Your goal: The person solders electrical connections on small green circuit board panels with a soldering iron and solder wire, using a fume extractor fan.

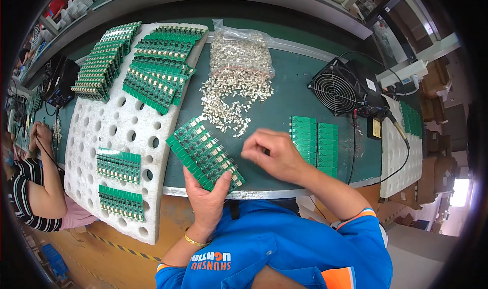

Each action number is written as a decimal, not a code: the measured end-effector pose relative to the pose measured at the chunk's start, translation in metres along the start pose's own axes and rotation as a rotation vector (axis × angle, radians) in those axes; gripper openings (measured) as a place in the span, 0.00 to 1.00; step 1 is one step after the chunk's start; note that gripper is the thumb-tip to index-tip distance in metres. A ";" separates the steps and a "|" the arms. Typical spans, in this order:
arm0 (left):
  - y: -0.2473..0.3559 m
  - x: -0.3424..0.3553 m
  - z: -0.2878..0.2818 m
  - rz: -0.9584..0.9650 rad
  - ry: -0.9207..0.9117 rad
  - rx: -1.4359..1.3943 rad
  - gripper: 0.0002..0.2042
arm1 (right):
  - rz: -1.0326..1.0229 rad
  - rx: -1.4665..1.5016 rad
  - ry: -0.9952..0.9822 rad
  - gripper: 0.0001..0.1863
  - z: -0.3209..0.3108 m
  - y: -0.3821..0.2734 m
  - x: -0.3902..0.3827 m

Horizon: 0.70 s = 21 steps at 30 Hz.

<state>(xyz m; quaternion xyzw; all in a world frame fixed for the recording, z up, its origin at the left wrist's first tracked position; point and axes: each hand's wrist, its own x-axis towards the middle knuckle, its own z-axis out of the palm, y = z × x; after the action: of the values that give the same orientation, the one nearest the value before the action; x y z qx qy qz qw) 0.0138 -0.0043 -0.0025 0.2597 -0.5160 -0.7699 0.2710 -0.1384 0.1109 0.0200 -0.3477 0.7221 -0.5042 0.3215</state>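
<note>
Black fan [333, 87] parked at 2 o'clock, white power strip [405, 73] out past it. I can also spot a co-worker [47, 200] in a stripy top between 8 and 9, blue crate [54, 259] at 8, cardboard boxes [441, 174] around 3.

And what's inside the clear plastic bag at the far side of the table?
The clear plastic bag holds many small pale connector-like pieces; more lie loose before it on the green table. Whatever lies deeper, beneath the outer layer, is covered.

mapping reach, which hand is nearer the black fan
Right. The right hand is short of the fan, to its left; the left hand is farther left, holding a circuit board.
</note>
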 end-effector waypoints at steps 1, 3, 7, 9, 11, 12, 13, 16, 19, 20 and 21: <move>-0.001 0.001 -0.001 -0.009 0.010 -0.005 0.28 | -0.172 -0.272 0.085 0.04 -0.002 0.009 0.007; -0.001 0.002 -0.002 -0.014 0.020 -0.011 0.28 | -0.351 -0.566 0.170 0.05 -0.001 0.018 0.018; 0.003 0.002 -0.001 -0.026 0.017 -0.046 0.28 | -0.419 -0.711 0.167 0.05 0.004 0.020 0.032; 0.004 0.003 0.000 -0.037 0.013 -0.075 0.28 | -0.388 -0.725 0.110 0.06 0.006 0.024 0.037; 0.005 0.004 0.000 -0.051 0.017 -0.114 0.28 | -0.419 -0.733 0.108 0.06 0.006 0.021 0.037; 0.004 0.004 -0.001 -0.052 0.021 -0.114 0.28 | -0.450 -0.738 0.105 0.06 0.006 0.018 0.036; 0.004 0.005 -0.002 -0.059 0.020 -0.125 0.28 | -0.450 -0.737 0.100 0.06 0.006 0.014 0.034; 0.002 0.006 -0.003 -0.085 0.018 -0.148 0.28 | -0.396 -0.491 0.070 0.04 0.005 0.003 0.022; 0.001 0.007 -0.002 -0.109 0.017 -0.160 0.28 | -0.132 0.063 -0.004 0.04 0.002 -0.001 0.009; 0.001 0.007 -0.002 -0.115 0.017 -0.160 0.28 | -0.012 0.228 -0.050 0.03 0.000 -0.005 0.004; 0.002 0.007 -0.001 -0.115 0.015 -0.160 0.28 | 0.107 0.392 -0.093 0.04 -0.001 -0.007 0.000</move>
<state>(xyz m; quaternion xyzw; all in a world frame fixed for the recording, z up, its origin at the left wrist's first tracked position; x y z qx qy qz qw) 0.0091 -0.0105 -0.0017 0.2722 -0.4352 -0.8209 0.2501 -0.1385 0.1096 0.0268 -0.2625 0.6118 -0.6007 0.4426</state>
